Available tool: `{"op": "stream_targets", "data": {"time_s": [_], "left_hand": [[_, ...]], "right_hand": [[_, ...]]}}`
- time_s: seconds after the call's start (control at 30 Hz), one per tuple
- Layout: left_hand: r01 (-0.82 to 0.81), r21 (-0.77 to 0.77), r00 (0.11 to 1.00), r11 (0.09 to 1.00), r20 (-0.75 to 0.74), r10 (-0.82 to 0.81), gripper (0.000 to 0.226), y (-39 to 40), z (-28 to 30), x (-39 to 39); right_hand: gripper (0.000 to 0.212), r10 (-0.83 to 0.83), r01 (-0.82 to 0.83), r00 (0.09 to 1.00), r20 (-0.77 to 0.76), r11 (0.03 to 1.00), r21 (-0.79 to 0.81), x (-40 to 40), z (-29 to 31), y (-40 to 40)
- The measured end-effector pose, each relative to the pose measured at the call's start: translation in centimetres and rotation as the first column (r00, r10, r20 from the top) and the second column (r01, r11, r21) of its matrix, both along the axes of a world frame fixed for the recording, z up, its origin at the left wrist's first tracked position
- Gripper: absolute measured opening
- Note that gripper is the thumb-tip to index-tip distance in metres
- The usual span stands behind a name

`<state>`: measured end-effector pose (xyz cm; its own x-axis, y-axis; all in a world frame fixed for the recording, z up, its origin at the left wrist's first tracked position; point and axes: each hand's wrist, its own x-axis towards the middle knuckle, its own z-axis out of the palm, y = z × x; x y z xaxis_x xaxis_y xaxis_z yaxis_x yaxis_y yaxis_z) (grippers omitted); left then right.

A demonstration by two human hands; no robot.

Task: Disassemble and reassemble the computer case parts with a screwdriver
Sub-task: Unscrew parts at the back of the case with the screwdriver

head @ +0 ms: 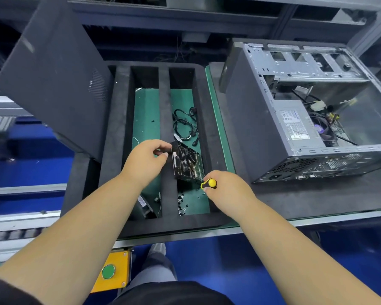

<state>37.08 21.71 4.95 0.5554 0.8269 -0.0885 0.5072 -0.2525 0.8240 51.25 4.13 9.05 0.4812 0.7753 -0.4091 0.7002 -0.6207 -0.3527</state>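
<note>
Left hand: forearm reaching forward over the foam tray, grip pinched on the top left edge of a circuit card, which stands tilted over the tray's right compartment. Right hand: wrist bent inward, grip closed around a yellow-and-black screwdriver, its handle end facing the camera and tip toward the card's lower corner. Open case: on its side on the worktop, right of the tray; loose screws and a cable in the same compartment.
</note>
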Motion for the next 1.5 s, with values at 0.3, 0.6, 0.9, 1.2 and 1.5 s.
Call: {"op": "stream_targets", "data": {"time_s": [0.3, 0.6, 0.9, 1.2, 1.5], "left_hand": [[0.022, -0.028, 0.999, 0.999, 0.030, -0.021, 0.025, 0.0, 0.5, 0.3], [0.033, -0.140, 0.998, 0.990, 0.048, -0.026, 0.020, -1.7, 2.9, 1.6], [0.061, -0.191, 0.995, 0.980, -0.072, -0.076, 0.017, -4.2, 3.8, 2.0], [0.001, -0.226, 0.999, 0.974, -0.041, -0.011, 0.018, -3.2, 2.6, -0.7], [-0.047, -0.270, 0.999, 0.962, -0.007, 0.047, 0.021, -1.8, 2.0, -2.4]], "right_hand": [[0.012, -0.071, 0.078, 0.996, -0.060, 0.989, 0.129, 0.6, 1.1, -0.5], [0.008, -0.210, 0.350, 0.922, -0.325, 0.811, 0.468, 0.9, 5.7, -2.1], [0.009, -0.155, 0.265, 0.945, -0.289, 0.879, 0.395, 1.0, 7.0, -3.7], [0.024, -0.020, 0.038, 0.989, -0.145, 0.992, 0.120, -0.8, 2.1, -1.6], [0.031, 0.029, -0.026, 0.997, -0.074, 0.998, 0.051, -1.4, -0.5, 0.4]]}}
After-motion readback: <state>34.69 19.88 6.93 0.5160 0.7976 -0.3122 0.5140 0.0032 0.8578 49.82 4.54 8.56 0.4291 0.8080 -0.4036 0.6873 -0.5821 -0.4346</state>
